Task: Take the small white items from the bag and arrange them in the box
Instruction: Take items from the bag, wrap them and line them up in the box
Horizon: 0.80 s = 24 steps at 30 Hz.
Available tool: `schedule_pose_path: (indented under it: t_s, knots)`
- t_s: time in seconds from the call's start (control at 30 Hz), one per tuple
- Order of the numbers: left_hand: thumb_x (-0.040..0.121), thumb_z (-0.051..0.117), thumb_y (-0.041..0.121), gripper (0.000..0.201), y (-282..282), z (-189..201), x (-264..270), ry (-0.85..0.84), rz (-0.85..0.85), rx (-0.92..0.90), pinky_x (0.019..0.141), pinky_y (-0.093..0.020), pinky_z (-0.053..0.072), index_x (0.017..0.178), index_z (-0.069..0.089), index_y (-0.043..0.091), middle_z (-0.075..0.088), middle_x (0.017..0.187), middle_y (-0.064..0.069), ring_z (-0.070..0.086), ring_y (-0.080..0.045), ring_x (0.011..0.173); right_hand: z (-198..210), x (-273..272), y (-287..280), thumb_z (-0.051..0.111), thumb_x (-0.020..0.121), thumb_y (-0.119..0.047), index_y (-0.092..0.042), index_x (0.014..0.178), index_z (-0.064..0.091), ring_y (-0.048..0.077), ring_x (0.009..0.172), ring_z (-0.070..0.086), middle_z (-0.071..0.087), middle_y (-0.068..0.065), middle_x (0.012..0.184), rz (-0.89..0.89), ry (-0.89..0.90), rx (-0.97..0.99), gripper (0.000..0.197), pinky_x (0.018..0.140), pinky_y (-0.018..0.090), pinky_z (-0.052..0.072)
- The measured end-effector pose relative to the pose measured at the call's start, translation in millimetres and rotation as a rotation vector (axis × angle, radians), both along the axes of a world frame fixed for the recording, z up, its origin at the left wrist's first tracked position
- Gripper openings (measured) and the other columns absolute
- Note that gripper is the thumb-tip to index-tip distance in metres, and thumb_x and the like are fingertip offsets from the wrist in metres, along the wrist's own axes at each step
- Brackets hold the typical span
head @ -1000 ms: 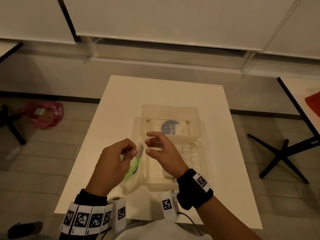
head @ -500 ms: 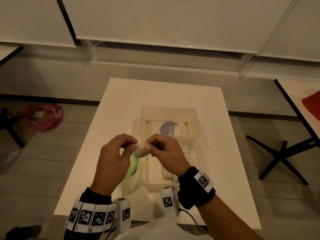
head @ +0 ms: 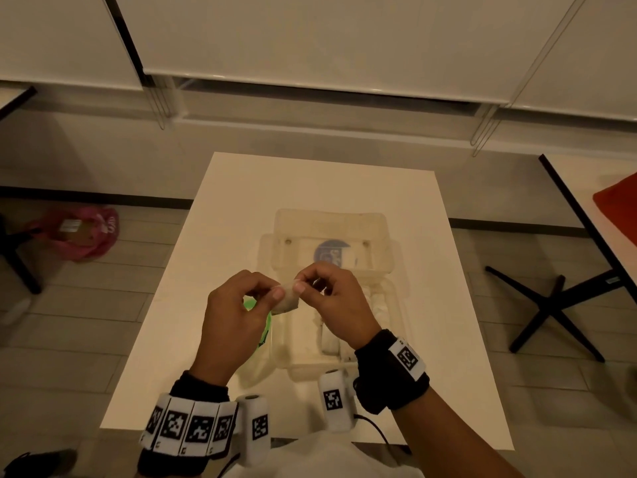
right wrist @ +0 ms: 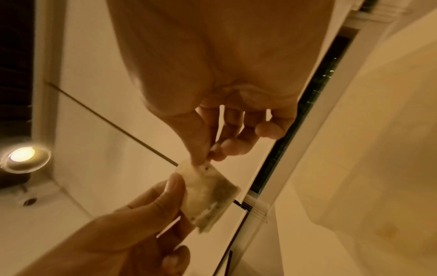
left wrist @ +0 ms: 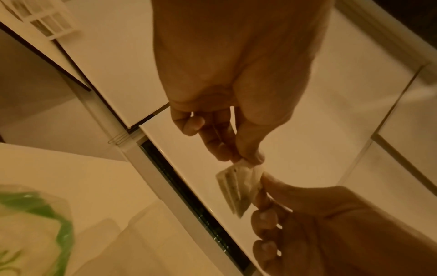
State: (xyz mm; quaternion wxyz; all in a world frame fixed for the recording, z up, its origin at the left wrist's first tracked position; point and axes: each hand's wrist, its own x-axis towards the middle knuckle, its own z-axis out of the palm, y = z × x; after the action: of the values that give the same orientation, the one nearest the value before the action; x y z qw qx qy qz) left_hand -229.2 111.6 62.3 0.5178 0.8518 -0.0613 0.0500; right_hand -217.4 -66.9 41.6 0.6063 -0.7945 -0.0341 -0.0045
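A small white sachet (head: 286, 301) hangs in the air between my two hands, above the left edge of the clear plastic box (head: 396, 307). My left hand (head: 275, 292) pinches its left edge with thumb and forefinger; my right hand (head: 300, 283) pinches its top right corner. The left wrist view shows the sachet (left wrist: 238, 188) below my left hand (left wrist: 248, 161). In the right wrist view the sachet (right wrist: 208, 194) hangs under my right hand (right wrist: 201, 162). Several white items (head: 377, 301) lie inside the box on the right. The green-printed bag (head: 263, 327) lies under my left hand, mostly hidden.
The box's open lid (head: 331, 232) stands up behind it on the white table (head: 241, 201). A pink bag (head: 81, 236) lies on the floor to the left. A black chair base (head: 551, 305) and another table (head: 586, 188) with a red thing are on the right.
My right hand has closed in on the sachet that my left hand held up. Both hands now pinch it, where one second ago the right hand's fingers were apart beside it.
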Motion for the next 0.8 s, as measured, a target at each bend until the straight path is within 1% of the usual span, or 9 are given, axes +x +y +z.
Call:
schedule_pose_path:
  t_s: [0.07,0.13,0.27,0.37,0.5,0.57,0.67,0.73,0.8]
  knots:
    - [0.084,0.076,0.007,0.014,-2.2,-0.5,1.0,-0.006,0.004,0.009,0.070,-0.004,0.039,0.081,0.073,0.020,0.069,0.077,0.007,0.061,-0.007,0.082,1.1,-2.3,-0.6,0.070,0.086,-0.014,-0.023,0.081,0.069,0.010,0.071,0.057,0.067,-0.004,0.084,0.020,0.004,0.012,0.011,0.068,0.031,0.046]
    - [0.084,0.076,0.006,0.014,-2.3,-0.4,1.9,-0.010,-0.006,0.009,0.069,-0.004,0.038,0.081,0.075,0.019,0.070,0.077,0.006,0.062,-0.008,0.080,2.4,-3.7,0.0,0.070,0.086,-0.013,-0.023,0.080,0.067,0.011,0.071,0.057,0.067,-0.004,0.083,-0.013,-0.052,-0.077,0.012,0.068,0.031,0.048]
    - [0.084,0.076,0.005,0.016,-5.4,0.8,1.1,-0.010,-0.015,-0.045,0.065,-0.006,0.038,0.081,0.076,0.020,0.071,0.076,0.006,0.062,-0.010,0.076,3.4,-3.1,1.4,0.070,0.086,-0.012,-0.019,0.080,0.067,0.010,0.071,0.057,0.066,-0.003,0.080,-0.038,-0.062,-0.121,0.009,0.066,0.021,0.045]
    - [0.084,0.076,0.005,0.020,-7.6,2.1,-0.1,-0.001,-0.055,-0.055,0.063,-0.009,0.038,0.083,0.077,0.026,0.073,0.078,0.009,0.062,-0.010,0.076,2.7,-3.5,2.6,0.069,0.086,-0.016,-0.022,0.079,0.066,0.010,0.071,0.057,0.064,-0.006,0.078,-0.078,-0.077,-0.204,0.010,0.068,0.028,0.049]
    - [0.084,0.075,0.004,0.015,-7.1,3.2,1.8,-0.026,-0.005,-0.030,0.066,-0.005,0.038,0.085,0.077,0.019,0.071,0.076,0.008,0.062,-0.006,0.076,6.1,-4.6,1.3,0.070,0.087,-0.014,-0.015,0.081,0.068,0.013,0.072,0.058,0.066,-0.003,0.079,-0.002,-0.058,-0.053,0.006,0.066,0.018,0.042]
    - [0.084,0.075,0.005,0.015,-5.8,3.6,2.1,-0.020,-0.010,-0.043,0.066,-0.005,0.038,0.085,0.077,0.020,0.071,0.077,0.008,0.062,-0.008,0.077,6.9,-4.8,-1.3,0.071,0.086,-0.014,-0.018,0.080,0.067,0.008,0.070,0.056,0.065,-0.006,0.077,-0.046,-0.082,-0.103,0.009,0.065,0.016,0.040]
    - [0.084,0.075,0.003,0.016,-7.4,3.0,1.8,-0.038,-0.016,-0.047,0.066,-0.006,0.038,0.083,0.075,0.018,0.070,0.077,0.006,0.062,-0.010,0.076,9.1,-5.1,-2.7,0.070,0.086,-0.014,-0.018,0.080,0.067,0.012,0.072,0.058,0.066,-0.003,0.079,-0.025,-0.084,-0.123,0.009,0.065,0.025,0.046]
    - [0.085,0.074,0.003,0.017,-7.8,2.7,1.6,-0.058,-0.027,-0.045,0.065,-0.009,0.039,0.083,0.073,0.020,0.068,0.079,0.006,0.061,-0.011,0.079,9.1,-6.2,-2.2,0.070,0.087,-0.016,-0.017,0.081,0.066,0.014,0.072,0.059,0.064,-0.003,0.078,-0.032,-0.117,-0.167,0.007,0.067,0.030,0.049]
    - [0.088,0.073,0.009,0.017,-8.3,1.7,1.3,-0.065,-0.042,-0.056,0.067,-0.023,0.044,0.086,0.072,0.026,0.067,0.084,0.007,0.062,-0.013,0.083,9.3,-5.7,-2.7,0.068,0.087,-0.017,-0.018,0.082,0.065,0.013,0.072,0.057,0.062,-0.004,0.078,-0.052,-0.146,-0.240,0.006,0.068,0.029,0.049]
